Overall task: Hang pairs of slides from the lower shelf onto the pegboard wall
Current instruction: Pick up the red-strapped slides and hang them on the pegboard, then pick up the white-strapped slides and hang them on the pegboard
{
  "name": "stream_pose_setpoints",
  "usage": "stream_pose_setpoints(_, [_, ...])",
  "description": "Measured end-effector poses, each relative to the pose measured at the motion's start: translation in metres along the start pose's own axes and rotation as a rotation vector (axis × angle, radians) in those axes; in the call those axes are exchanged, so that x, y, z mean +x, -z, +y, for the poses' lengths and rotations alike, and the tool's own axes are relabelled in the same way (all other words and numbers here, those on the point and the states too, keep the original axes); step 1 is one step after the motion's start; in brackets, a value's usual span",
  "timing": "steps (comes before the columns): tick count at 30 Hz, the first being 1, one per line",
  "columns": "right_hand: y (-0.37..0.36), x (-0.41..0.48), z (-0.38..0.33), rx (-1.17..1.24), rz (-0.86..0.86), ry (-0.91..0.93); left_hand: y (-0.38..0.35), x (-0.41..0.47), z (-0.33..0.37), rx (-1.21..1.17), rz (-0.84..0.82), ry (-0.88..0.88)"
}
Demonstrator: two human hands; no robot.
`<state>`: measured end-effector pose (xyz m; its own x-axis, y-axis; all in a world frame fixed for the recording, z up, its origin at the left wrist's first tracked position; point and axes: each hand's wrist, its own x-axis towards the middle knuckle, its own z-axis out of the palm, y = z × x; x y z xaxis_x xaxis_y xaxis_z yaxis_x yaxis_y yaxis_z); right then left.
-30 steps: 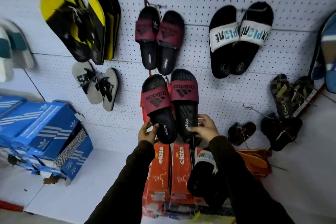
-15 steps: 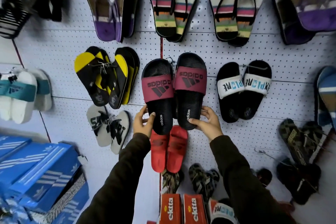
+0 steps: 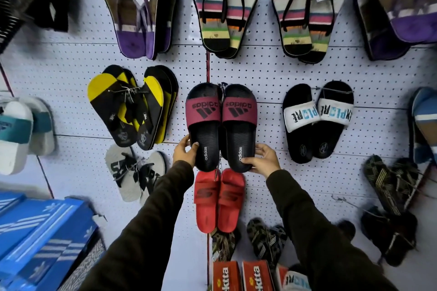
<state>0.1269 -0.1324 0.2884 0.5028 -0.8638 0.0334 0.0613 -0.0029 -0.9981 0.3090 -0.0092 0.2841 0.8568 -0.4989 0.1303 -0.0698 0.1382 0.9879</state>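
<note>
A pair of black slides with maroon adidas straps (image 3: 221, 123) is held toe-up against the white pegboard wall (image 3: 272, 73), at its middle. My left hand (image 3: 185, 152) grips the heel of the left slide. My right hand (image 3: 263, 159) grips the heel of the right slide. The toes of the pair sit by a peg near the red seam of the board; whether the pair hangs on it is hidden.
A red pair (image 3: 218, 201) hangs just below, a white-strapped black pair (image 3: 318, 120) to the right, yellow-black flip-flops (image 3: 132, 104) to the left, striped sandals (image 3: 224, 7) above. Blue shoe boxes (image 3: 40, 241) stack at lower left, red boxes (image 3: 241, 276) at the bottom.
Both hands have lifted the maroon-strapped pair from low on the board up to the middle row. The view has tilted upward with it.
</note>
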Motion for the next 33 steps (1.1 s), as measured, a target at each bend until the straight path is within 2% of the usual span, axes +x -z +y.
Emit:
stream_pose_setpoints(4, [-0.008, 0.002, 0.027, 0.055, 0.015, 0.003, -0.007, -0.002, -0.019, 0.023, -0.025, 0.011])
stream_pose_setpoints(7, [-0.015, 0.004, 0.040, 0.030, 0.033, 0.028, -0.011, -0.003, -0.027, 0.078, 0.028, -0.009])
stream_pose_setpoints(10, [-0.015, -0.002, 0.053, 0.046, 0.009, -0.003, -0.013, -0.009, -0.041, 0.027, 0.041, 0.012])
stream_pose_setpoints(16, [0.016, -0.028, 0.107, -0.007, 0.000, -0.097, -0.020, -0.052, -0.110, -0.037, 0.003, 0.221])
stream_pose_setpoints(23, [0.105, -0.074, 0.203, -0.194, 0.193, -0.300, -0.052, -0.142, -0.209, 0.150, -0.200, 0.574])
stream_pose_setpoints(28, [0.181, -0.131, 0.263, -0.309, 0.324, -0.492, -0.079, -0.205, -0.269, 0.322, -0.358, 0.684])
stream_pose_setpoints(31, [0.217, -0.163, 0.294, -0.439, 0.450, -0.542, -0.097, -0.234, -0.295, 0.383, -0.450, 0.763])
stream_pose_setpoints(33, [0.234, -0.178, 0.311, -0.529, 0.457, -0.636, -0.113, -0.252, -0.307, 0.405, -0.491, 0.848])
